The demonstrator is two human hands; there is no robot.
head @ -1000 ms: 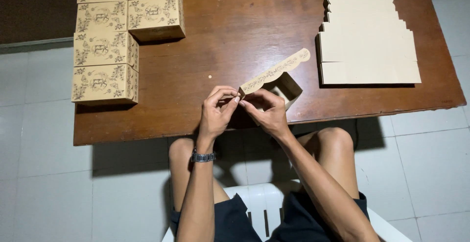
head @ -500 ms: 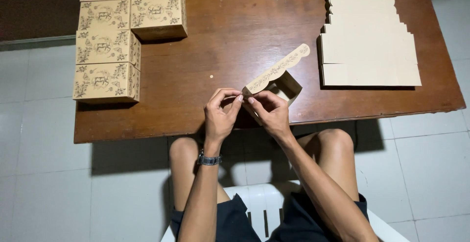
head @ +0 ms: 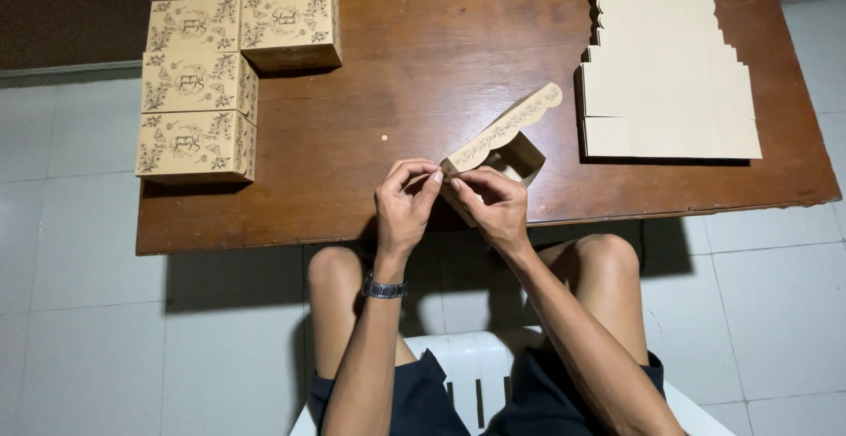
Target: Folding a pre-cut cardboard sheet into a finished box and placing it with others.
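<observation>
Left hand (head: 404, 207) and right hand (head: 495, 207) both pinching half-folded tan box (head: 500, 143) over near worktop (head: 423, 83) edge, same as before. Beyond: flat blanks (head: 663, 74) right, closed finished boxes (head: 231, 48) left, contents unseen.

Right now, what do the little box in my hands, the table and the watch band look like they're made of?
Half-folded box: thin tan card, matte, printed pattern along its scalloped flap; it bends at sharp creases between the left hand and right hand. Table: reddish-brown wood, grain streaks showing, slight sheen, probably varnished. Watch band: dark and glinting, likely metal, too small to be sure.
</observation>
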